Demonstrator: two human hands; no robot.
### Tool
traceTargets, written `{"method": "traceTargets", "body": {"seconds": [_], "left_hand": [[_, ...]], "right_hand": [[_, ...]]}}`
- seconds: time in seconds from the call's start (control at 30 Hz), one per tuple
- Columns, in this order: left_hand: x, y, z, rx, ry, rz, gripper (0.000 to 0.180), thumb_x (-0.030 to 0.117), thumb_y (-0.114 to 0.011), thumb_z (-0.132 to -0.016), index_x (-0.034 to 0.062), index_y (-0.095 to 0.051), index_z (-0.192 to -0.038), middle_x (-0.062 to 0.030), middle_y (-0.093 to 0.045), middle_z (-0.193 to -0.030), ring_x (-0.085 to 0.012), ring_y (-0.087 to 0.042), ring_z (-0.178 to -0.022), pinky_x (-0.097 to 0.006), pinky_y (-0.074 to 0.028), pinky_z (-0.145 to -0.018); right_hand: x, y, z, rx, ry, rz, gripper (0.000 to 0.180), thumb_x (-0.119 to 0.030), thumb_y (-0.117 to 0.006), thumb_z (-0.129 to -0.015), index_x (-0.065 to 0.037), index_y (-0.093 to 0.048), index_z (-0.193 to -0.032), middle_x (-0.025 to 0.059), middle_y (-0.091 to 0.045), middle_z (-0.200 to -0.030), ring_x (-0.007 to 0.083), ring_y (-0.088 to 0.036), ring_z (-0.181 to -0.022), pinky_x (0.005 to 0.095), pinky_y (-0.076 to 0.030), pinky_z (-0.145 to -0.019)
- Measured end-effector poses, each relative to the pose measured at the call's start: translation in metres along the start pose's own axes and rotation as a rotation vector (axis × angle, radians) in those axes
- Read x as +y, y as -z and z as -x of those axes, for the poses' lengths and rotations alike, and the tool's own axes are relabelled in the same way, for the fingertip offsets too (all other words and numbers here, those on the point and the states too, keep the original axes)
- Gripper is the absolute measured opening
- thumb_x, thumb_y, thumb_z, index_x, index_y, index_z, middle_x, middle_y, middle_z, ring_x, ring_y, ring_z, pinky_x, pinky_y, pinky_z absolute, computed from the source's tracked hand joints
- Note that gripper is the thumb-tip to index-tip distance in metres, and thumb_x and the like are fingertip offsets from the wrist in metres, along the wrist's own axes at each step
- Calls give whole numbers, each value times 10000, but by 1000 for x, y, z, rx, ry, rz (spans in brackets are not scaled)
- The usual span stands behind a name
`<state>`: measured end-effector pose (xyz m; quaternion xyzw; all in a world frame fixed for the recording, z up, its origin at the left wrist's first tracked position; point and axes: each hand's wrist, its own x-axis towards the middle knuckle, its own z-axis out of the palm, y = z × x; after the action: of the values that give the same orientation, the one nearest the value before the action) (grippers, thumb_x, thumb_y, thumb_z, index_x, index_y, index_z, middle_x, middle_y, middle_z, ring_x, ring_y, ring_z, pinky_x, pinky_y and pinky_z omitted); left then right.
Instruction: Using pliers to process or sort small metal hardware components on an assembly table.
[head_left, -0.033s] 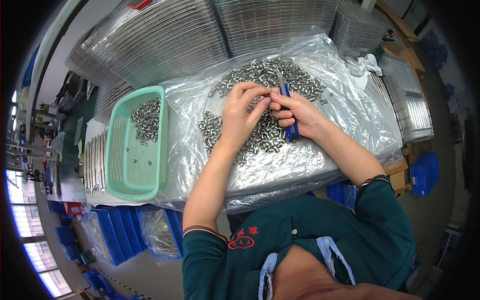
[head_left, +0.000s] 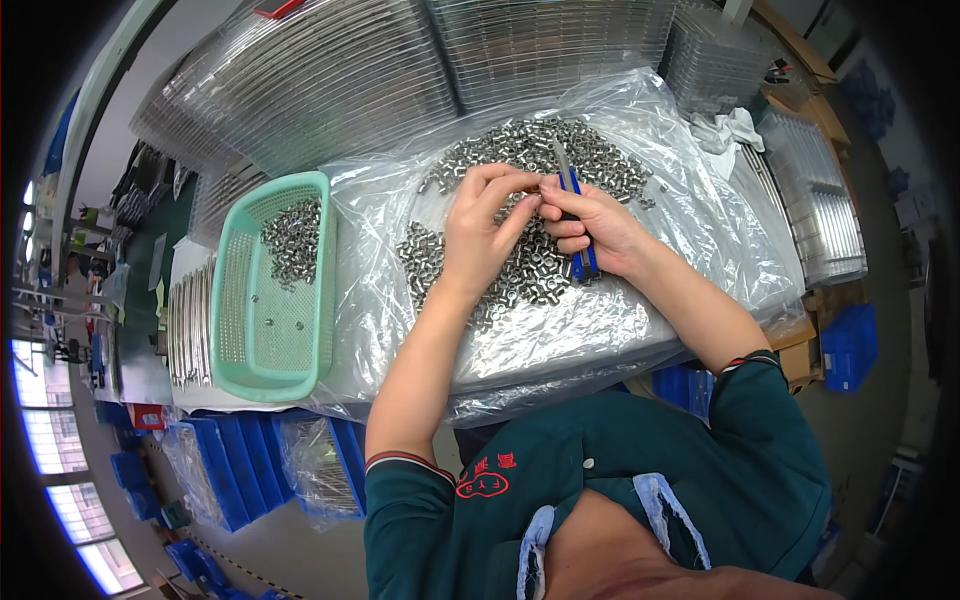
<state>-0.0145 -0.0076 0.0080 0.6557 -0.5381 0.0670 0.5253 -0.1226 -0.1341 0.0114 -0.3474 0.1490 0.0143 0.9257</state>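
Observation:
Wrapped in my right hand (head_left: 612, 232) is a blue utility knife (head_left: 586, 264), its metal blade pointing away from me. My left hand (head_left: 476, 232) is closed in a pinch, its fingertips meeting those of the right hand. Whatever sits between those fingertips is too small and covered to make out. Beneath and around both hands lies a spread of small shiny metal tube-like pieces (head_left: 540, 285) on clear plastic sheeting (head_left: 610, 325). More such pieces (head_left: 291, 240) are heaped at the far end of a pale green mesh basket (head_left: 325, 300) on the left.
Tall stacks of clear plastic trays (head_left: 330, 90) line the back of the table. At the right stand more clear trays (head_left: 815, 200) beside a white cloth (head_left: 725, 130). Blue bins (head_left: 235, 470) holding bagged items sit below the table at left; another blue bin (head_left: 848, 347) stands at right.

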Motion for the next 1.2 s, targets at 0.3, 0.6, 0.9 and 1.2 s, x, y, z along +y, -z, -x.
{"method": "traceTargets", "body": {"seconds": [0.3,0.6,0.9,1.2], "left_hand": [[2,1,0,2,50,48,192,43,-644,-763,44,-599,-950,-74,-557,-959,-150,-557,-836,-233,-464,-638],[-1,2,1,74,107,30,161,55,-634,-777,36,-610,-936,-66,-599,-907,-132,-572,-782,-236,-463,-644],[-5,3,2,149,228,-106,158,78,-633,-786,45,-603,-938,-52,-638,-817,-122,-594,-725,-248,-463,-642],[-5,6,0,160,90,-259,155,63,-657,-744,39,-601,-886,-72,-624,-780,-184,-602,-705,-279,-464,-659]], "right_hand": [[-1,-1,1,5,14,13,116,-198,-540,-880,-105,-485,-923,-48,-485,-693,-17,-361,-475,116,-281,-368],[-9,-8,6,111,227,435,289,-277,-467,-916,-58,-484,-1103,-20,-500,-756,6,-390,-521,141,-338,-460],[-4,-12,9,345,806,1432,233,-299,-513,-864,-141,-608,-1008,57,-628,-923,214,-614,-780,292,-477,-641],[-2,-11,9,375,883,1585,203,-284,-543,-843,-149,-635,-963,33,-630,-833,213,-611,-677,309,-479,-560]]}}
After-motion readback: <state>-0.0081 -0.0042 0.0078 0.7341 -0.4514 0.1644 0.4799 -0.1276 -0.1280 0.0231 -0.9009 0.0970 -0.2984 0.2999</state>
